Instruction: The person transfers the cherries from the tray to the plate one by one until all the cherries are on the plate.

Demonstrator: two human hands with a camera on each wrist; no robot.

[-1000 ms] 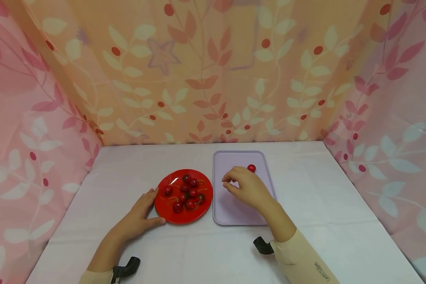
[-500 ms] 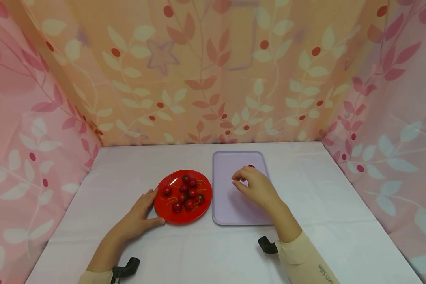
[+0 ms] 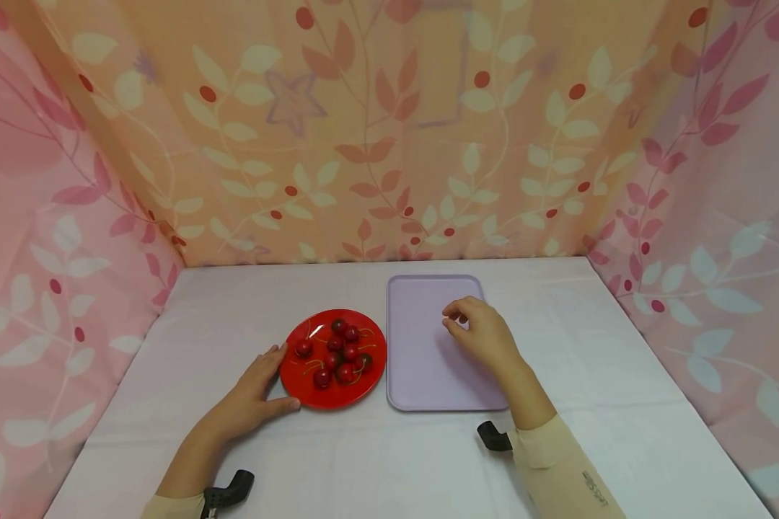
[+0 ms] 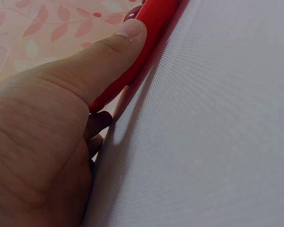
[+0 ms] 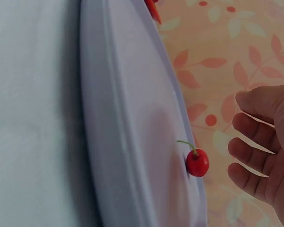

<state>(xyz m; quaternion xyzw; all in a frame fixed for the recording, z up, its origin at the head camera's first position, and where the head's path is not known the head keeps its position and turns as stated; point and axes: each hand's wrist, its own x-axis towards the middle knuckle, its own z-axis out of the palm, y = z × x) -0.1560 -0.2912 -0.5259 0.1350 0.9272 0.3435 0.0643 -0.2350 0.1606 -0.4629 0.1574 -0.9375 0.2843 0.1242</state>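
Note:
A red plate [image 3: 371, 380] carrying several cherries [image 3: 339, 353] sits left of a lavender tray [image 3: 422, 364]. My left hand [image 3: 262, 386] holds the plate's left rim, which lies between thumb and fingers; in the left wrist view the thumb [image 4: 109, 52] lies along the red plate's rim [image 4: 149, 33]. My right hand [image 3: 462, 323] hovers over the tray's right side and hides the tray's cherry from the head view. The right wrist view shows that single cherry [image 5: 197, 162] with its stem lying on the tray [image 5: 128, 118], the loosely curled fingers [image 5: 255, 153] just beside it, holding nothing.
A white cloth covers the table [image 3: 623, 404]. Leaf-patterned curtains [image 3: 389, 144] close in the back and both sides. Black wrist-camera mounts [image 3: 493, 437] show near both forearms.
My right hand has moved right and toward the back across the tray, now covering the single cherry in the head view. The left hand and the plate have stayed put.

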